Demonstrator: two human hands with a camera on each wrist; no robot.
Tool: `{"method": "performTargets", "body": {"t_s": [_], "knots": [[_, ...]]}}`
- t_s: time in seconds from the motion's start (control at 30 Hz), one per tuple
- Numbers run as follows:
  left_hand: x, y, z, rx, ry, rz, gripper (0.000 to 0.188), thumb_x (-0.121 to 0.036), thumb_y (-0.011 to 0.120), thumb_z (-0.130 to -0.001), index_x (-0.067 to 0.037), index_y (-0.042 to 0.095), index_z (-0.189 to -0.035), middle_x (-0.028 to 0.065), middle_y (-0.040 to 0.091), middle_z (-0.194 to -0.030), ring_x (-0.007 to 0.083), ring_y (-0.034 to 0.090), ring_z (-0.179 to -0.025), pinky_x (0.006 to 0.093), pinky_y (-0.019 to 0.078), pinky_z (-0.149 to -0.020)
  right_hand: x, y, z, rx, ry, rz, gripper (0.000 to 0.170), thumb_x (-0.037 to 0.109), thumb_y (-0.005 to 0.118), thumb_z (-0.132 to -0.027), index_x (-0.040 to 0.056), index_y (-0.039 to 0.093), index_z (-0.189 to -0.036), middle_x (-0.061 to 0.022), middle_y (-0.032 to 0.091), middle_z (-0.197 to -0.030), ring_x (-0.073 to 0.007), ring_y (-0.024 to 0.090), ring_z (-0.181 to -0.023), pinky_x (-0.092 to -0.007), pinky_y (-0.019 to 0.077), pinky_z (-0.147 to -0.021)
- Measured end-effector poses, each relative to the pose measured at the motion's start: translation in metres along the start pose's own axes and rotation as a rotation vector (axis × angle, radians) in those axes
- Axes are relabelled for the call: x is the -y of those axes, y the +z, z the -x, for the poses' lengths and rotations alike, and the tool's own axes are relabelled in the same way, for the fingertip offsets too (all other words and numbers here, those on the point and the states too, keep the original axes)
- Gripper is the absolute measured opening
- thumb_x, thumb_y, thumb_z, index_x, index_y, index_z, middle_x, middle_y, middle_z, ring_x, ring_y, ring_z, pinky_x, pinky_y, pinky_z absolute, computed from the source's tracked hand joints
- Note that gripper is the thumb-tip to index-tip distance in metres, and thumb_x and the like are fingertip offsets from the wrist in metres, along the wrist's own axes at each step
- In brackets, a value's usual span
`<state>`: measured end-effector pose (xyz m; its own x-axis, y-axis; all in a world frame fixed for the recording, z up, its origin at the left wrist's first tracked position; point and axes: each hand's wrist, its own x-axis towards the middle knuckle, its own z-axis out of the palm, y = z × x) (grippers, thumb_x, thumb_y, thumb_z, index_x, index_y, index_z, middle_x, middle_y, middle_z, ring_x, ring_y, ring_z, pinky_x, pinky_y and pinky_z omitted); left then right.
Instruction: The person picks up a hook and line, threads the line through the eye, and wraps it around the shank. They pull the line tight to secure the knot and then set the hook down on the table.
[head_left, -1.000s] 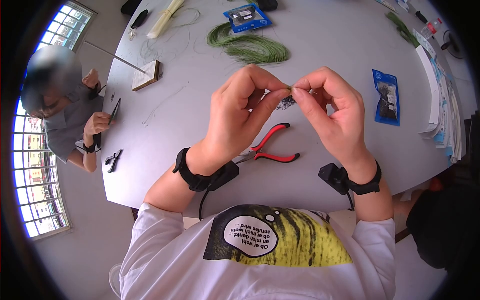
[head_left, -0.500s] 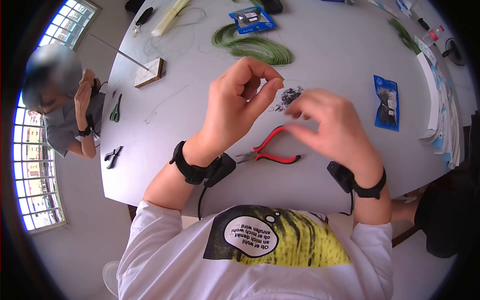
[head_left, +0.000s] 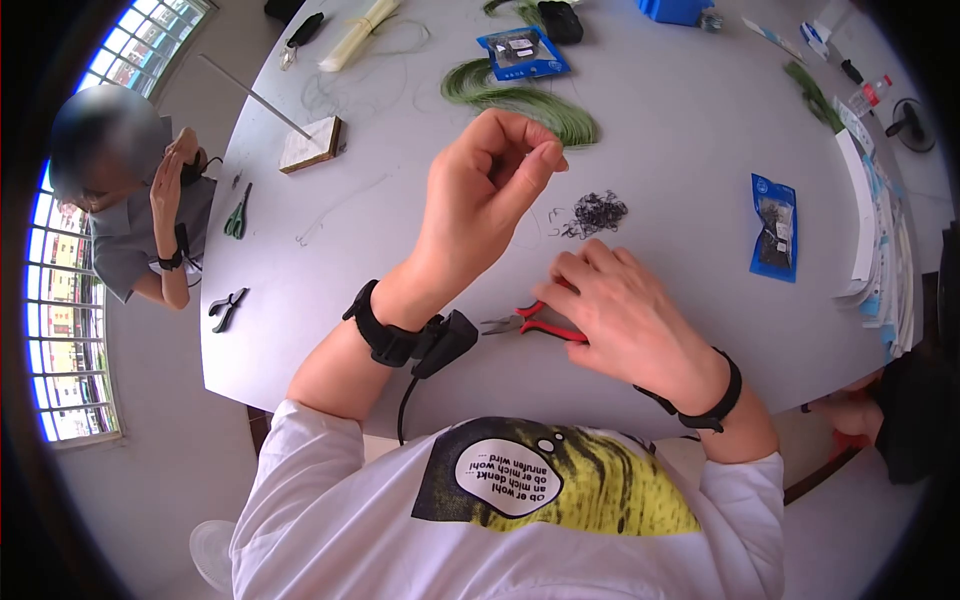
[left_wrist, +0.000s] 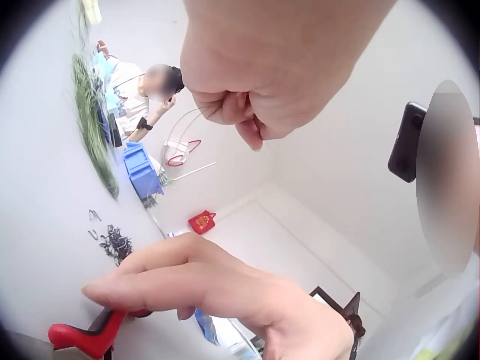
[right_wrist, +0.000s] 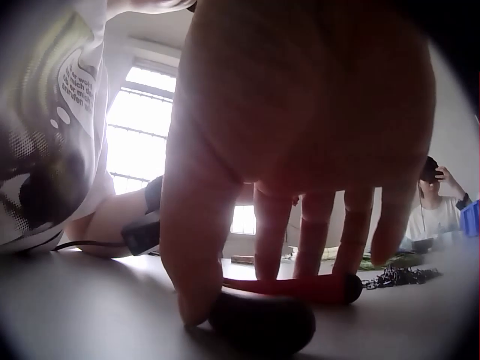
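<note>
My left hand [head_left: 485, 190] is raised over the table, thumb and index fingertip pressed together. In the left wrist view a thin strand curves away from those fingertips; whatever else lies in the pinch is hidden. Lower and to the right, my right hand [head_left: 630, 310] reaches down over the red-and-black handles of a pair of pliers [head_left: 553, 331]. Its thumb is at the near handle and its straight fingers stand beyond the far one in the right wrist view. The pliers lie on the table, jaws pointing left. Just beyond them is a pile of small black hooks [head_left: 600, 213].
A green strand bundle [head_left: 560, 118] and a blue packet [head_left: 523, 52] lie at the back, another blue packet [head_left: 774, 228] to the right. Left are a wooden block with a rod [head_left: 310, 145], scissors [head_left: 237, 212] and small black pliers [head_left: 228, 310]. Another person sits at the left.
My hands were pinching together over the hook pile. The right hand let go and moved down toward me onto the pliers' handles; the left stayed raised, still pinching.
</note>
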<state>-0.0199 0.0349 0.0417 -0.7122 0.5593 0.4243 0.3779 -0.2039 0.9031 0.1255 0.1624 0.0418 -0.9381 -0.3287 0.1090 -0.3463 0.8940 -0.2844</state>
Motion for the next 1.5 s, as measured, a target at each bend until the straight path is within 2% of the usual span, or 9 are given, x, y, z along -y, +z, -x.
{"method": "performTargets", "body": {"t_s": [0.07, 0.17, 0.23, 0.4, 0.47, 0.53, 0.6, 0.73, 1.5], "knots": [[-0.001, 0.0, 0.0, -0.005, -0.009, 0.014, 0.009, -0.009, 0.061, -0.094, -0.001, 0.056, -0.095, 0.0, 0.065, -0.081, 0.0001, 0.049, -0.066, 0.0166, 0.0396, -0.056, 0.0, -0.001, -0.002, 0.017, -0.023, 0.002, 0.034, 0.017, 0.075, -0.065, 0.0054, 0.064, -0.094, -0.0076, 0.056, -0.097, -0.0225, 0.052, -0.098, -0.0337, 0.0429, -0.081], [-0.002, -0.002, -0.001, -0.009, -0.022, 0.025, 0.01, -0.009, 0.061, -0.095, -0.001, 0.056, -0.095, -0.0005, 0.064, -0.081, 0.0, 0.049, -0.067, 0.0164, 0.0395, -0.057, 0.001, -0.002, -0.006, 0.082, 0.028, -0.04, 0.038, 0.016, 0.071, -0.065, 0.006, 0.061, -0.1, -0.0091, 0.055, -0.098, -0.0266, 0.053, -0.098, -0.0379, 0.046, -0.083], [-0.002, -0.002, -0.002, -0.008, -0.023, 0.024, 0.01, -0.009, 0.061, -0.095, 0.0, 0.056, -0.095, -0.0007, 0.064, -0.081, -0.0001, 0.049, -0.067, 0.0163, 0.0395, -0.057, -0.004, 0.002, -0.004, -0.076, 0.042, -0.153, 0.028, 0.021, 0.068, -0.069, 0.0026, 0.06, -0.088, -0.0118, 0.055, -0.09, -0.0286, 0.057, -0.088, -0.04, 0.0497, -0.074], [0.0, -0.003, -0.003, -0.017, -0.003, 0.031, 0.009, -0.008, 0.06, -0.095, 0.0, 0.056, -0.094, -0.0003, 0.064, -0.081, -0.0001, 0.049, -0.067, 0.0163, 0.0395, -0.058, -0.023, -0.033, 0.001, -0.148, 0.183, -0.214, 0.027, 0.02, 0.067, -0.075, 0.0019, 0.056, -0.092, -0.0143, 0.055, -0.088, -0.034, 0.059, -0.079, -0.0436, 0.0499, -0.07], [-0.001, -0.003, -0.003, -0.016, -0.013, 0.03, 0.009, -0.008, 0.06, -0.095, 0.0, 0.056, -0.094, -0.0003, 0.064, -0.081, 0.0001, 0.049, -0.068, 0.0163, 0.0398, -0.058, -0.034, -0.043, 0.002, -0.396, 0.172, -0.079, 0.025, 0.016, 0.068, -0.074, 0.0022, 0.055, -0.091, -0.0139, 0.058, -0.088, -0.0333, 0.059, -0.077, -0.0431, 0.0487, -0.066], [-0.004, -0.003, -0.002, -0.014, -0.025, 0.027, 0.009, -0.008, 0.06, -0.095, 0.0, 0.056, -0.094, -0.0002, 0.064, -0.081, 0.0002, 0.05, -0.068, 0.0164, 0.0402, -0.059, -0.038, -0.05, 0.002, -0.46, 0.149, -0.048, 0.025, 0.011, 0.069, -0.073, 0.0019, 0.055, -0.092, -0.0133, 0.061, -0.087, -0.0318, 0.06, -0.075, -0.0408, 0.0484, -0.064], [-0.008, -0.005, -0.001, 0.048, -0.119, -0.01, 0.009, -0.008, 0.057, -0.097, 0.0, 0.054, -0.1, 0.0041, 0.062, -0.091, 0.0081, 0.057, -0.088, 0.0221, 0.0452, -0.08, -0.039, -0.054, 0.002, -0.54, 0.188, -0.135, 0.026, 0.008, 0.069, -0.073, 0.0015, 0.055, -0.094, -0.0124, 0.061, -0.086, -0.0292, 0.061, -0.075, -0.0377, 0.0494, -0.065], [-0.005, -0.005, -0.001, 0.048, -0.104, -0.002, 0.009, -0.008, 0.057, -0.097, 0.0, 0.054, -0.1, 0.0044, 0.062, -0.092, 0.0084, 0.058, -0.088, 0.0222, 0.0454, -0.079, -0.037, -0.054, 0.001, -0.572, 0.193, -0.165, 0.027, 0.008, 0.069, -0.073, 0.0014, 0.056, -0.095, -0.0111, 0.061, -0.085, -0.0259, 0.062, -0.073, -0.0344, 0.0495, -0.063], [-0.003, -0.002, 0.001, 0.064, -0.127, -0.012, 0.009, -0.007, 0.057, -0.097, 0.001, 0.053, -0.1, 0.0043, 0.062, -0.093, 0.0089, 0.058, -0.089, 0.0226, 0.0457, -0.081, -0.036, -0.051, 0.0, -0.609, 0.154, -0.136, 0.025, 0.008, 0.07, -0.074, 0.0024, 0.058, -0.094, -0.0093, 0.061, -0.083, -0.024, 0.06, -0.068, -0.0329, 0.0488, -0.059]]}}
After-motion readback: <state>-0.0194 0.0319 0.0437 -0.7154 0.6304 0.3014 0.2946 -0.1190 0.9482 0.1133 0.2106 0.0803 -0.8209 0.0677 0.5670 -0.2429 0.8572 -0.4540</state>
